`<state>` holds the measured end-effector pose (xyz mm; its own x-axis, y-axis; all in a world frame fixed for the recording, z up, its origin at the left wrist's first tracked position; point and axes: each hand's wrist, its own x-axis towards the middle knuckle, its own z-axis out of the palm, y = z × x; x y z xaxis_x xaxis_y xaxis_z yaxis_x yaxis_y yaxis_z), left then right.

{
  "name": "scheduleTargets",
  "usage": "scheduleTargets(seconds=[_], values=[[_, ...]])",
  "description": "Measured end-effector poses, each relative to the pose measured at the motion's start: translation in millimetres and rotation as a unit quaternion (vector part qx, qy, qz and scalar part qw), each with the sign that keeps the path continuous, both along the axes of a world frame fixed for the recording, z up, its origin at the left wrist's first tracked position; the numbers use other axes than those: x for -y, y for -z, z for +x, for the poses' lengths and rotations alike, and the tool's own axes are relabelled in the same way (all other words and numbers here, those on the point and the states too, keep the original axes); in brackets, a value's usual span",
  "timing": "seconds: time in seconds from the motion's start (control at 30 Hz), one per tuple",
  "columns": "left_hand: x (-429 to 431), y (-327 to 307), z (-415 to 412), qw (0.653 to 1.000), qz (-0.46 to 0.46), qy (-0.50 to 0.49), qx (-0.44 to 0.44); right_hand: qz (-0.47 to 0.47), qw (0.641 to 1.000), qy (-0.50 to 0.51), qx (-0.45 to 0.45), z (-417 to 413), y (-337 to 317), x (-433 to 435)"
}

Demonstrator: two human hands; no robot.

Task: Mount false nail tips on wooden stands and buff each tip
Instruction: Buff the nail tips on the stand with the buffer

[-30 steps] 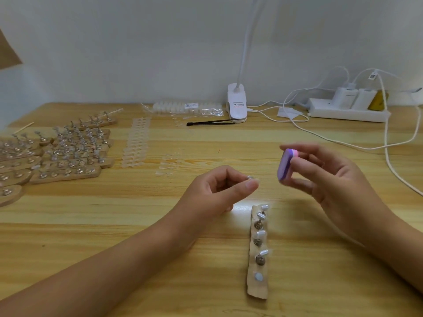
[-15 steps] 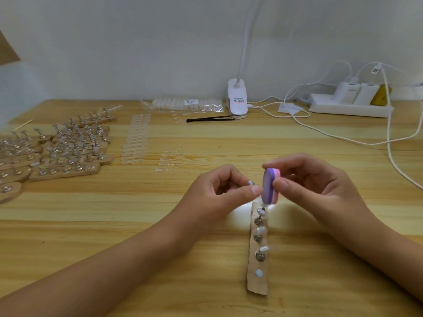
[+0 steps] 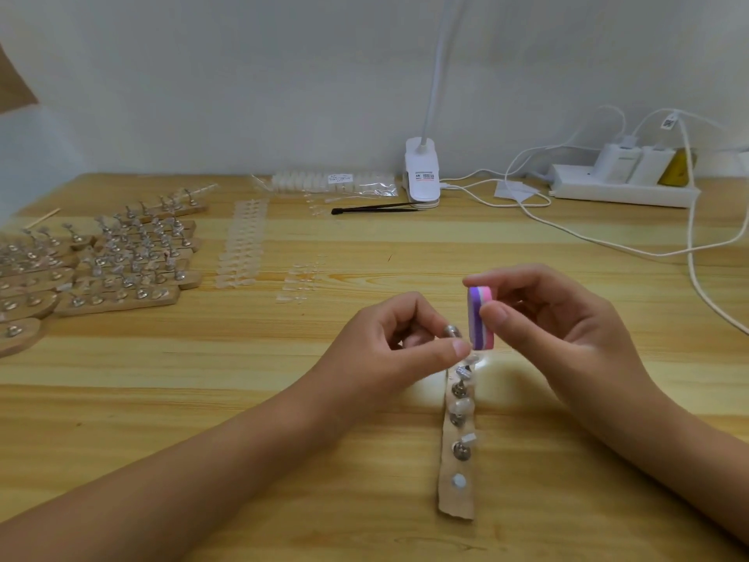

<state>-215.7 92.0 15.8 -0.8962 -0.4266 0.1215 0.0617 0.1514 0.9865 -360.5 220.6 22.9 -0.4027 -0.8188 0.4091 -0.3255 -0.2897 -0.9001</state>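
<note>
Wooden table (image 3: 202,399), white wall (image 3: 243,75); left grip (image 3: 389,350) pinches metal peg (image 3: 450,331), right grip (image 3: 559,326) pinches buffer block (image 3: 480,322)

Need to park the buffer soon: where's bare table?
Bare table between stacked stands and left forearm; also between right hand and cable. Crowded: far left with stands and tips; back edge with lamp clip, power strip.

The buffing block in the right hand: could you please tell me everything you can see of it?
The buffing block is a small oblong with rounded ends, layered purple, white and pink, seemingly foam. It stands nearly upright in the air, pinched between the thumb and fingers of the right hand. Its lower end sits beside the metal peg that the left hand pinches, above the far end of the wooden stand; whether it touches the peg is unclear.
</note>
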Motion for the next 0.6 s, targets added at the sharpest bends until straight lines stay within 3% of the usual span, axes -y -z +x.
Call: scheduleTargets(seconds=[0.2, 0.37, 0.5, 0.6], values=[[2.2, -0.5, -0.3, 1.000, 0.017, -0.007, -0.006, 0.007, 0.999, -0.030, -0.025, 1.4, 1.0, -3.8], [-0.6, 1.8, 0.4, 0.999, -0.019, 0.025, 0.002, -0.035, 0.999, 0.012, 0.023, -0.5, -1.5, 2.0], [2.3, 0.7, -1.1, 1.000, 0.006, 0.000, -0.005, -0.010, 0.999, -0.044, -0.020, 1.8, 0.9, -4.0], [1.0, -0.1, -1.0, 1.000, -0.004, 0.001, -0.007, -0.012, 1.000, -0.011, -0.003, 4.2, 1.3, 3.8]])
